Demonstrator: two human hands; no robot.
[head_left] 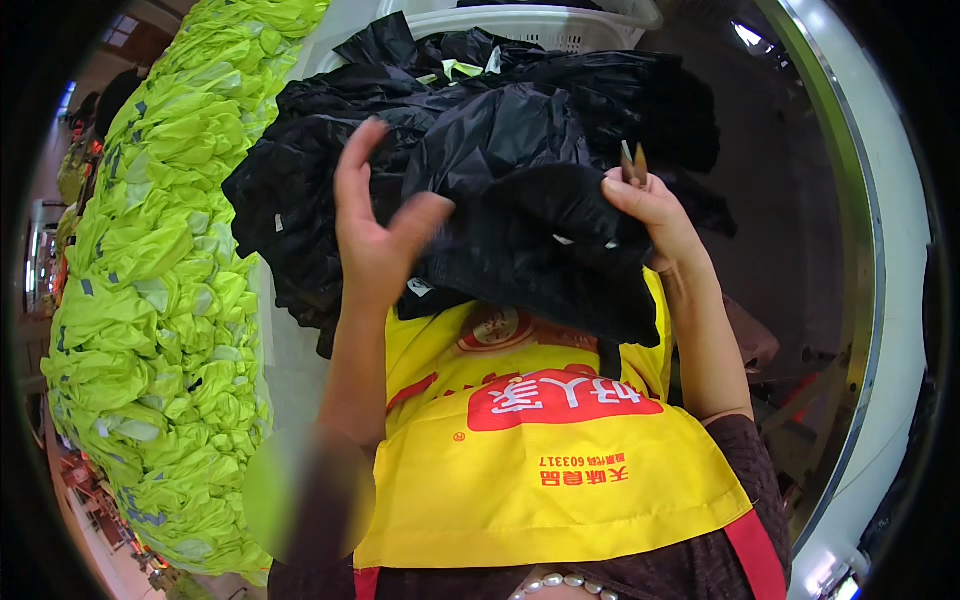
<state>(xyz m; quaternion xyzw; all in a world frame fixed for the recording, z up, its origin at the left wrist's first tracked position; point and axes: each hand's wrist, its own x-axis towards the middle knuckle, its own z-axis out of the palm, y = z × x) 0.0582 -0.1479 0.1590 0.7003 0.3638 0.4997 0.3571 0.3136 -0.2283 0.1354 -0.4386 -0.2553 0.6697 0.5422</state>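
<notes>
the left hand (pixel 376 248) is empty with fingers spread, apart from the right hand (pixel 660 218), which pinches the black cloth (pixel 550 225) above the yellow apron (pixel 540 515) together with small pointed snips (pixel 637 163), whose bare tips could nick this cloth if the wrist turns carelessly.

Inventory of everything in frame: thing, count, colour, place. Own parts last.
Bunched garments: many, neon yellow-green, along the left
Black cloth: heap, pieces uncountable, black, centre
Plastic basket: at least one, white, top, behind the heap
Two-pointed tool: one, metallic, upper right of centre
Apron: one, yellow with red, lower centre
Bead necklace: one, pearly white, bottom edge
Sleeve: at least one, dark, lower right
Left hand: one, bare, open over the cloth
Right hand: one, bare, gripping the tool
</notes>
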